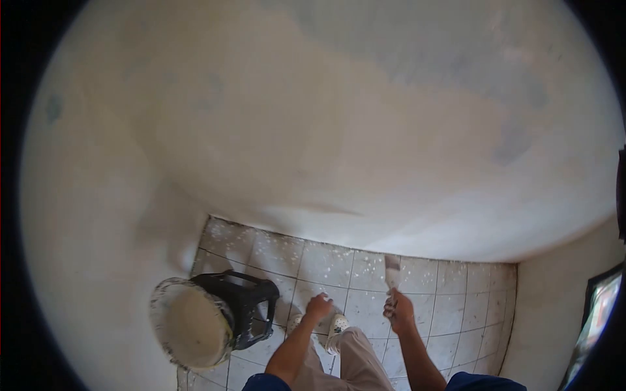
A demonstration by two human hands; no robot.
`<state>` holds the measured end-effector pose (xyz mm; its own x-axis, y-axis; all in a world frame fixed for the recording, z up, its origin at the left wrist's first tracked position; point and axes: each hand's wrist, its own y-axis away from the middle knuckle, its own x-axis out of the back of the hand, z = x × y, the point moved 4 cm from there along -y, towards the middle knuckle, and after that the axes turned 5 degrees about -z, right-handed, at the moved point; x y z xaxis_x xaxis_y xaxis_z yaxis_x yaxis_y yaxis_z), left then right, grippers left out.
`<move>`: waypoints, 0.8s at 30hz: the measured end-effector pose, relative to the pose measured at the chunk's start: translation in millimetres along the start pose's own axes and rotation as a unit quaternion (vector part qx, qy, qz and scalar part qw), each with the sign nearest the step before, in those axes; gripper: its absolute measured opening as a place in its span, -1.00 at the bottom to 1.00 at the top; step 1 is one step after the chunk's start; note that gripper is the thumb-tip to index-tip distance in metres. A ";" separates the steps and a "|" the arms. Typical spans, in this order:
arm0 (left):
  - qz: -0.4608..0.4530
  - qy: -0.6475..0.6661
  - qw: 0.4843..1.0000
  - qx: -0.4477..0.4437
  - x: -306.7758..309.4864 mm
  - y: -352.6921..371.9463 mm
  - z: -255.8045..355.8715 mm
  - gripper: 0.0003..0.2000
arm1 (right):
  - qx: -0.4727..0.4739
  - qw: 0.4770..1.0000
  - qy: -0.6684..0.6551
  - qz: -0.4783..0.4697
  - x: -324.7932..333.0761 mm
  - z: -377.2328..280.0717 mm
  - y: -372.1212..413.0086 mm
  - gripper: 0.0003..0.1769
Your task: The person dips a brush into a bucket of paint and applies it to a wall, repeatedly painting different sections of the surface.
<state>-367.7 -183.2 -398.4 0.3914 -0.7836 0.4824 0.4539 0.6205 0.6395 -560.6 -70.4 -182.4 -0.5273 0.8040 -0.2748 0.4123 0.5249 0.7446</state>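
My right hand (400, 310) is closed around the handle of a flat brush (392, 268), whose dark bristles point toward the foot of the wall. My left hand (319, 306) has its fingers curled, with a small whitish bit at the fingertips that is too small to name. To the left, a bucket (195, 327) of cream-coloured paint, its rim smeared, rests by a black plastic stool (251, 303). The wall (293, 143) in front is cream with grey-blue patches higher up.
The tiled floor (365, 306) is spattered with white drops. My light clogs (338, 324) stand between my arms. Side walls close in at left and right, and a window (600, 313) with a dark frame is at the lower right.
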 end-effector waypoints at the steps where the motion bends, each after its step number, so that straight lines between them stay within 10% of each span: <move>1: 0.008 0.045 0.999 -0.005 21.6 36.1 24.3 -0.59 | -0.004 1.000 -0.002 -0.015 -13.2 -7.5 29.1 -0.74; 6: 0.060 0.282 0.957 -0.010 93.2 180.6 80.1 -0.63 | -0.005 0.984 0.137 -0.115 -84.1 -62.0 133.4 -0.72; 7: 0.137 0.096 0.970 -0.174 89.7 178.6 55.7 -0.67 | 0.002 0.973 0.172 -0.152 -97.0 -76.0 148.1 -0.71; 10: 0.083 0.411 0.907 -0.045 134.9 244.6 71.4 -0.69 | 0.004 0.939 0.244 -0.242 -117.0 -102.6 175.6 -0.71; 24: 0.291 0.495 0.818 -0.023 246.3 436.3 -8.7 -0.63 | 0.005 0.831 0.460 -0.313 -172.4 -19.1 241.5 -0.64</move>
<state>-66.3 -105.2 -5.9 0.9984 0.0407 -0.0385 -0.0197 0.8980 0.4396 -384.3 -87.6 56.4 -0.9837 -0.1784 -0.0223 -0.1532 0.7666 0.6236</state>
